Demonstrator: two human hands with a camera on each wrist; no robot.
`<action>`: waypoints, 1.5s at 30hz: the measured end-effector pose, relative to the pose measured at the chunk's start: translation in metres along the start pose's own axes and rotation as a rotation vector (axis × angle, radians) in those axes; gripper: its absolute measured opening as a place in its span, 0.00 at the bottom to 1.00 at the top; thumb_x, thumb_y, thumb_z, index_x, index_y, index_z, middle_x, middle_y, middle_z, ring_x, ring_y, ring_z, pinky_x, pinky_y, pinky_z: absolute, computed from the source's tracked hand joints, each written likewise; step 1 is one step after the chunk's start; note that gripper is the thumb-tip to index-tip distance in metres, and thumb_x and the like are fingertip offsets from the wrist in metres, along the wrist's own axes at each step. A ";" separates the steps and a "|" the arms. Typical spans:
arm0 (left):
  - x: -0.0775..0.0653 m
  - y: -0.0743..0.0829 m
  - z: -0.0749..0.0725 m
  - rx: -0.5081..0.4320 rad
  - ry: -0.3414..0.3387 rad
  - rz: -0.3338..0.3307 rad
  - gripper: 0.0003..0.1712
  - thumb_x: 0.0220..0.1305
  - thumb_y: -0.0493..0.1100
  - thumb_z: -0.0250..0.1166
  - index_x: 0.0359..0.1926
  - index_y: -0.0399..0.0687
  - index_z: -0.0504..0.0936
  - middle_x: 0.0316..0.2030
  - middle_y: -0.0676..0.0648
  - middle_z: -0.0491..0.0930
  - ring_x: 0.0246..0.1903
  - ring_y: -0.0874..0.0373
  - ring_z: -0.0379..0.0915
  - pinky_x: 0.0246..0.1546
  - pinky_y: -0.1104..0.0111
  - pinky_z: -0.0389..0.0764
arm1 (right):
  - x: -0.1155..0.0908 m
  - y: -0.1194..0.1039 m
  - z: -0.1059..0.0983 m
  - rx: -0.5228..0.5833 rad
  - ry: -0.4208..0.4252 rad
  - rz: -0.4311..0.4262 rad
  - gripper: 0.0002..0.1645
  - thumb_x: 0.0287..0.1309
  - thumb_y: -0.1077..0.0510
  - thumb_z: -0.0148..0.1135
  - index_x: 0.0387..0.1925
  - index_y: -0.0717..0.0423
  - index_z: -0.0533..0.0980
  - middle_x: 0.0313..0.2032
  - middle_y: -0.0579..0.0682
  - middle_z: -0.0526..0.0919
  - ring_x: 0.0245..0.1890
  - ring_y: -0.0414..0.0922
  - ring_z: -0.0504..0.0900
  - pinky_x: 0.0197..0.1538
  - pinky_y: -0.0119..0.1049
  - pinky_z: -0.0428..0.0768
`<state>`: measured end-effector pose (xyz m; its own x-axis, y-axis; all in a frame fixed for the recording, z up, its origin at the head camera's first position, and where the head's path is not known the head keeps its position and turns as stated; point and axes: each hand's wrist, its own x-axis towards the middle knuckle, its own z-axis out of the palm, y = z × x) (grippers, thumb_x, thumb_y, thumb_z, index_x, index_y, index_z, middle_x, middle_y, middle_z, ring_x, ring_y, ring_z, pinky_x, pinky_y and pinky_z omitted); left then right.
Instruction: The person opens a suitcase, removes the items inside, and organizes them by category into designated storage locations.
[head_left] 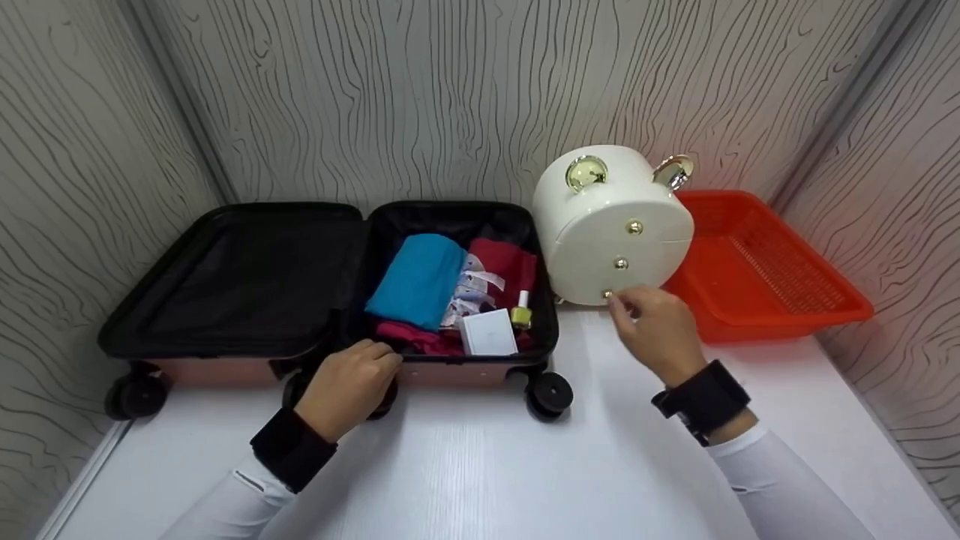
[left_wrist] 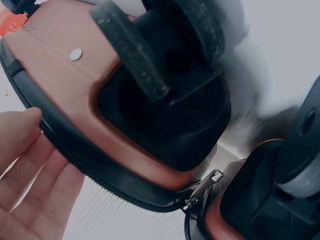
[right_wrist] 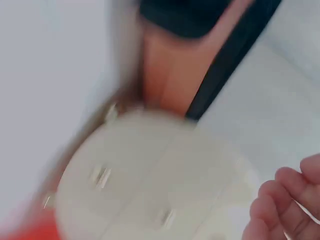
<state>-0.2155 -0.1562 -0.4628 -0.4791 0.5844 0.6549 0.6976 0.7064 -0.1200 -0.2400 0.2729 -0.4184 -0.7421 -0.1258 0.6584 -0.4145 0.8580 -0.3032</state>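
Note:
My left hand [head_left: 351, 384] holds the front rim of the open pink suitcase [head_left: 450, 373]; in the left wrist view the thumb [left_wrist: 22, 122] lies over the zipped edge, the other fingers behind it. Close to the lowest gold knob of a white round case [head_left: 577, 232] is my right hand [head_left: 660, 334], its fingers loosely bent. In the blurred right wrist view these fingers [right_wrist: 280, 200] show at lower right, with nothing in them. The case has two gold ears and stands beside the suitcase.
In the suitcase lie a blue folded cloth [head_left: 420, 281], red cloth [head_left: 506, 266], a white small box [head_left: 487, 333] and a yellow-green bottle with a white cap [head_left: 521, 313]. The suitcase's other half [head_left: 247, 281] lies open at left. An orange basket [head_left: 772, 326] stands at right.

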 end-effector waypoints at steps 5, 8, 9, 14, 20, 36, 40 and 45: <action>0.008 -0.002 0.001 0.038 0.011 0.010 0.14 0.53 0.26 0.76 0.22 0.45 0.83 0.22 0.50 0.80 0.24 0.56 0.77 0.24 0.66 0.82 | -0.005 0.047 -0.034 -0.075 -0.055 0.193 0.11 0.71 0.63 0.67 0.41 0.70 0.88 0.31 0.66 0.89 0.31 0.62 0.85 0.40 0.60 0.87; 0.011 -0.003 0.002 0.038 0.022 -0.008 0.18 0.52 0.25 0.74 0.17 0.46 0.78 0.19 0.49 0.77 0.22 0.56 0.75 0.22 0.65 0.80 | -0.007 0.072 -0.045 -0.108 -0.198 0.253 0.17 0.72 0.62 0.66 0.52 0.74 0.85 0.43 0.73 0.89 0.43 0.70 0.86 0.51 0.68 0.86; 0.012 -0.003 0.002 0.032 0.025 -0.013 0.19 0.51 0.24 0.74 0.16 0.46 0.77 0.18 0.49 0.76 0.22 0.56 0.75 0.22 0.65 0.79 | -0.007 0.079 -0.047 -0.120 -0.254 0.263 0.19 0.73 0.62 0.66 0.55 0.75 0.83 0.47 0.74 0.88 0.47 0.72 0.86 0.54 0.70 0.84; 0.013 -0.001 0.002 0.017 0.023 -0.025 0.20 0.50 0.23 0.72 0.14 0.45 0.75 0.17 0.49 0.74 0.21 0.55 0.74 0.21 0.64 0.78 | -0.008 0.104 -0.047 -0.193 -0.448 0.261 0.25 0.71 0.63 0.69 0.63 0.75 0.79 0.54 0.77 0.85 0.54 0.75 0.82 0.61 0.73 0.79; 0.013 0.001 0.003 0.021 0.019 -0.057 0.22 0.52 0.23 0.72 0.14 0.46 0.73 0.16 0.49 0.72 0.20 0.56 0.73 0.20 0.64 0.77 | -0.004 0.111 -0.049 -0.244 -0.493 0.260 0.22 0.66 0.68 0.69 0.60 0.74 0.81 0.53 0.77 0.85 0.49 0.73 0.83 0.59 0.72 0.81; 0.006 0.002 0.006 0.029 0.028 -0.081 0.24 0.57 0.27 0.73 0.15 0.49 0.72 0.16 0.51 0.70 0.19 0.57 0.70 0.20 0.65 0.74 | -0.013 0.089 -0.094 -0.188 -0.792 0.195 0.10 0.61 0.67 0.73 0.44 0.65 0.87 0.30 0.52 0.86 0.29 0.47 0.78 0.36 0.45 0.86; 0.008 0.002 0.005 0.034 0.029 -0.075 0.24 0.57 0.27 0.73 0.15 0.49 0.71 0.16 0.50 0.70 0.19 0.57 0.70 0.19 0.65 0.74 | -0.004 0.082 -0.108 -0.142 -0.857 0.276 0.13 0.65 0.62 0.72 0.48 0.65 0.88 0.33 0.52 0.87 0.33 0.48 0.80 0.39 0.45 0.87; 0.010 0.003 0.008 0.027 0.049 -0.065 0.26 0.55 0.26 0.72 0.14 0.49 0.68 0.15 0.51 0.68 0.18 0.57 0.68 0.18 0.65 0.71 | 0.023 0.090 -0.110 -0.152 -0.806 0.306 0.20 0.69 0.58 0.71 0.55 0.70 0.85 0.40 0.62 0.90 0.39 0.58 0.87 0.48 0.60 0.89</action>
<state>-0.2226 -0.1451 -0.4627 -0.4954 0.5172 0.6979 0.6509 0.7531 -0.0960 -0.2368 0.4021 -0.3553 -0.9794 -0.1438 -0.1416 -0.1045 0.9616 -0.2539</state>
